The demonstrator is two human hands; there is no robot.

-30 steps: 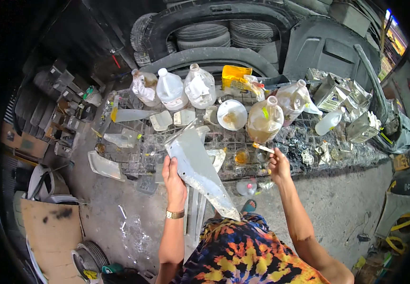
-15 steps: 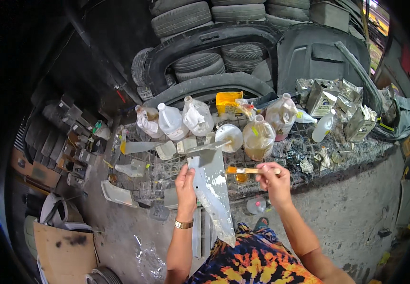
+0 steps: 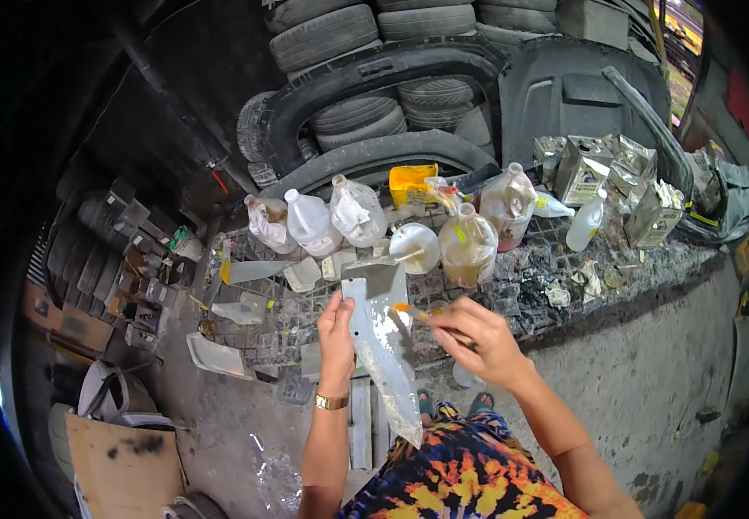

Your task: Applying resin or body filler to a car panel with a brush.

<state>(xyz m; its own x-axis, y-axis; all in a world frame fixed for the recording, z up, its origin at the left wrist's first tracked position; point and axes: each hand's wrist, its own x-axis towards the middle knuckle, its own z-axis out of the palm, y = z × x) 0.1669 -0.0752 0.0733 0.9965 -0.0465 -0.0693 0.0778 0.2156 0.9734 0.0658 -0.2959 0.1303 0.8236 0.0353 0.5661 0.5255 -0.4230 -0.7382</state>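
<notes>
My left hand point(image 3: 336, 346), a watch on its wrist, grips the left edge of a long grey panel piece point(image 3: 385, 372). The panel tapers to a point at its lower end and has shiny whitish patches on its face. My right hand point(image 3: 484, 342) is closed around the handle of a paintbrush point(image 3: 420, 315). The orange brush tip lies over the panel's right side, at a whitish patch; whether it touches is hard to tell. Beyond the panel's top edge, a round white tub point(image 3: 425, 248) stands tilted on the bench with a stick across it.
Several plastic jugs point(image 3: 312, 225) line the grimy bench point(image 3: 521, 298), beside a yellow container point(image 3: 411, 183). Metal cans point(image 3: 582, 170) and a white bottle point(image 3: 585, 223) are at the right. Stacked tyres point(image 3: 323, 39) rise behind. Cardboard point(image 3: 124, 458) lies at lower left.
My right hand has moved left and turned, bringing the brush tip from beside the panel's right edge to over its face. The left hand still holds the panel.
</notes>
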